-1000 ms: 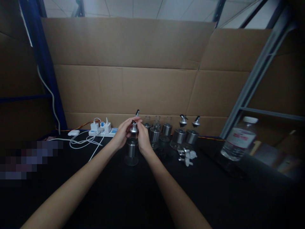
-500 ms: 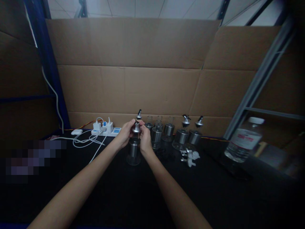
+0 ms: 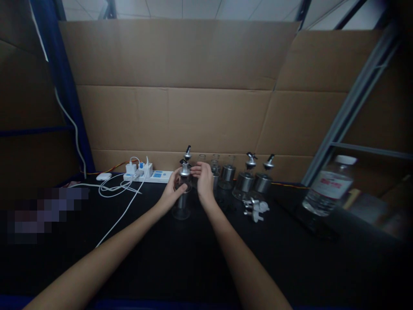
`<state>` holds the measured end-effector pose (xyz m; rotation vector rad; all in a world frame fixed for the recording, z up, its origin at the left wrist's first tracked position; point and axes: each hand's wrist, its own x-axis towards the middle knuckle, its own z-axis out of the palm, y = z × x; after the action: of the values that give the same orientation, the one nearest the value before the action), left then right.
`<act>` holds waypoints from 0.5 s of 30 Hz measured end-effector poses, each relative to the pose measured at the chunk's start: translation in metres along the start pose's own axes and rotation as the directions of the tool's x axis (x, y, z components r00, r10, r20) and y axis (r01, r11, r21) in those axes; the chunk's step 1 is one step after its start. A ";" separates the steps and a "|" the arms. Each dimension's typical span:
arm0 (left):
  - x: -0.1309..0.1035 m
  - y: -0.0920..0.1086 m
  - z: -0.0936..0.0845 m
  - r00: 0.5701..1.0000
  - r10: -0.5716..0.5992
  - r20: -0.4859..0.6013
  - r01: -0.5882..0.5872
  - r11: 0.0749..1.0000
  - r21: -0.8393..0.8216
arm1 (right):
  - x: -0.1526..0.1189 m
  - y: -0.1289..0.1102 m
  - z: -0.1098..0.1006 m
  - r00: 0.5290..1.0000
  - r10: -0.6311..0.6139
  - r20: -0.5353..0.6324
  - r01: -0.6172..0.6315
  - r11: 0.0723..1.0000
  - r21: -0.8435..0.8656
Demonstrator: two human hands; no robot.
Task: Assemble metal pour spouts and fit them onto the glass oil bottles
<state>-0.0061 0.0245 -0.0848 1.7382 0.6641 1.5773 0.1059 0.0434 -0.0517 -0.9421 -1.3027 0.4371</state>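
Observation:
A glass bottle with a metal sleeve point(image 3: 181, 202) stands upright on the black table, a silver and black pourer top point(image 3: 185, 168) on its neck. My left hand point(image 3: 174, 188) is wrapped round the bottle's upper part from the left, its thumb across the front. On the right side of the pourer top is my right hand point(image 3: 203, 177), fingers apart and holding nothing; whether its fingertips touch the top is unclear.
Behind and to the right stand several similar bottles point(image 3: 245, 182), some with pourer tops. Loose pourer parts point(image 3: 256, 209) lie before them. A water bottle point(image 3: 329, 187) is at the right. White cables and a power strip point(image 3: 161, 176) lie at the left, against cardboard point(image 3: 174, 120).
My left hand has moved down from the pourer top to the bottle's neck and upper body. My right hand has loosened and shifted slightly right and up, its fingers now apart.

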 end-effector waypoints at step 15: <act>-0.004 -0.032 -0.017 0.991 -0.001 -0.132 0.077 0.817 0.572 | 0.012 0.030 -0.041 0.986 0.160 -0.049 -0.144 0.664 -0.733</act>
<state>-0.0214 0.0443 -0.1117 2.0342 1.3480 1.5633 0.1541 0.0555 -0.0673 -1.7463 -1.4446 0.0132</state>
